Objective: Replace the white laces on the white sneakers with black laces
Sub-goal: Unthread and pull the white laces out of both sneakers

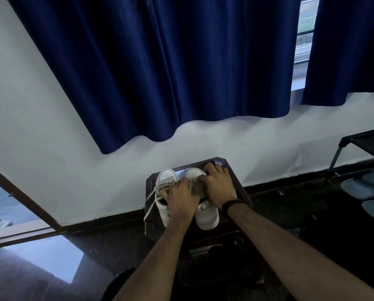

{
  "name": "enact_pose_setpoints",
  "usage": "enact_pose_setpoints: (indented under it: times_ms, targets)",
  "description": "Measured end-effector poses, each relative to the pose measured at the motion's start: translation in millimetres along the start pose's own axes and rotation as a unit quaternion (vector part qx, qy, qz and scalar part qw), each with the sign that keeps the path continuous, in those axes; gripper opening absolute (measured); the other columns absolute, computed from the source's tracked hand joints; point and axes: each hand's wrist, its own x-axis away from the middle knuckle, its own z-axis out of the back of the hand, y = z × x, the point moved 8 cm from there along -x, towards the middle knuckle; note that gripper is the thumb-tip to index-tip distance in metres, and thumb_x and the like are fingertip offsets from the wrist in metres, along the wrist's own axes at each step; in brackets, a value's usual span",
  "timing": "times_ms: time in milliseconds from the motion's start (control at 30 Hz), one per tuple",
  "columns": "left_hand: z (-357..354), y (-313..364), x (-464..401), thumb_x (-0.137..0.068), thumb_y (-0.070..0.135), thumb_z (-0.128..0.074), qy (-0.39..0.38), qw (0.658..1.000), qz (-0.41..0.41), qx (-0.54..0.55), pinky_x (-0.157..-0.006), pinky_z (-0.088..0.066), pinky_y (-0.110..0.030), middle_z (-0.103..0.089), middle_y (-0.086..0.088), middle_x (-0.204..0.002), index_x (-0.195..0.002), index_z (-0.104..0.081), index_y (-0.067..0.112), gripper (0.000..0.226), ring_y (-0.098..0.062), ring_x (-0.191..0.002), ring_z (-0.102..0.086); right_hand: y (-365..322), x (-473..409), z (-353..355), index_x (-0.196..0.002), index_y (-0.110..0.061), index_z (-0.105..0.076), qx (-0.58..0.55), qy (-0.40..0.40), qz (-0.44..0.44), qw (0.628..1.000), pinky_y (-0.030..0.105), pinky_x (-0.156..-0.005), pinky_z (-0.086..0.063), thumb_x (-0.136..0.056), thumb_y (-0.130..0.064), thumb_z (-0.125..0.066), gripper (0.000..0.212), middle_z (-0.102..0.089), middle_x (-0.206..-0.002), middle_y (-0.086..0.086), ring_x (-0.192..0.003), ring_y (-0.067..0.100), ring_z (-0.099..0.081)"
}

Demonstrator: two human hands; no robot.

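I see both white sneakers (187, 196) side by side on a small dark stool (242, 192), toes toward 12 o'clock. My left hand (182, 197) sits over the left sneaker, fingers curled around its loosened white lace (152, 197), which trails off toward 7 o'clock. My right hand (217, 187) rests on the right sneaker, fingers bent down over its lacing; I cannot tell whether they pinch anything.

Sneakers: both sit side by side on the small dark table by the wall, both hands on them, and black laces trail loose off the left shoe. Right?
Not quite. In the head view the loose laces trailing off the left sneaker are white, not black. The rest holds: both sneakers on the dark table, left hand and right hand on them.
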Motion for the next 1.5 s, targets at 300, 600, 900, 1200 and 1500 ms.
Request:
enact_pose_setpoints:
  times_ms: [300, 600, 900, 1200, 1500]
  targets:
    - [8, 1, 14, -0.069, 0.013, -0.063, 0.046, 0.998, 0.018, -0.028, -0.091, -0.027, -0.046, -0.07, -0.007, -0.093, -0.1, -0.065, 0.017, 0.032, -0.03, -0.103, -0.06, 37, -24, 11, -0.076, -0.024, -0.074, -0.148, -0.023, -0.219, 0.964, 0.033, -0.073, -0.05, -0.071, -0.022, -0.059, 0.017, -0.072, -0.078, 0.0, -0.08, 0.028, -0.064]
    - [2, -5, 12, -0.067, 0.017, -0.063, 0.062, 0.997, 0.02, -0.033, -0.09, -0.031, -0.049, -0.073, -0.003, -0.089, -0.089, -0.067, 0.019, 0.022, -0.028, -0.095, -0.064, 4, -28, 7, -0.088, -0.024, -0.073, -0.109, -0.094, 0.036, 0.989, 0.037, -0.078, -0.048, -0.064, -0.021, -0.06, 0.027, -0.07, -0.085, -0.002, -0.084, 0.026, -0.059]
    - [3, -8, 13, -0.069, 0.017, -0.062, 0.065, 0.997, 0.025, -0.046, -0.096, -0.034, -0.052, -0.073, -0.006, -0.088, -0.089, -0.068, 0.015, 0.021, -0.032, -0.093, -0.064, 24, -43, 33, -0.075, -0.028, -0.075, -0.083, 0.005, -0.096, 0.992, 0.037, -0.078, -0.045, -0.075, -0.028, -0.058, 0.017, -0.072, -0.073, -0.006, -0.079, 0.021, -0.061]
    - [-2, -6, 12, -0.066, 0.014, -0.062, 0.058, 0.998, 0.026, -0.029, -0.093, -0.038, -0.052, -0.072, -0.006, -0.085, -0.085, -0.068, 0.015, 0.02, -0.032, -0.091, -0.065, 15, -29, 20, -0.105, -0.018, -0.069, -0.094, -0.048, 0.0, 0.994, 0.038, -0.081, -0.046, -0.061, -0.028, -0.062, 0.046, -0.068, -0.103, 0.003, -0.097, 0.032, -0.056]
    - [2, -8, 14, -0.07, 0.015, -0.059, 0.063, 0.996, 0.031, -0.059, -0.088, -0.031, -0.048, -0.072, -0.004, -0.085, -0.085, -0.067, 0.016, 0.017, -0.032, -0.091, -0.064, -2, -42, 14, -0.09, -0.029, -0.075, -0.01, -0.13, 0.018, 0.991, 0.036, -0.089, -0.034, -0.084, -0.033, -0.056, 0.02, -0.071, -0.091, 0.0, -0.093, 0.022, -0.06]
